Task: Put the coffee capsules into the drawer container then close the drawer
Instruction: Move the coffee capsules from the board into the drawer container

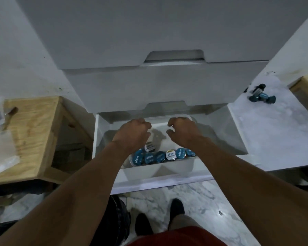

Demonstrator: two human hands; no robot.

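Red shorts (176,236) and dark shoes (144,222) at the bottom edge, on marble floor (194,196). Both forearms reach forward into the open bottom drawer (238,132).

Left hand (134,134) and right hand (182,130) hover over the white container (160,167), fingers curled loosely, apart; whether either holds anything I cannot tell.

Coffee capsules (160,156) sit bunched at the container's near end, blue and white foil lids tipped up toward the camera. The far half looks bare.

The container's long axis runs front to back, along the drawer's travel.

Judgement: release low and spread capsules rearward so none rides above the rim. Clear both hands, then push the front panel squarely.
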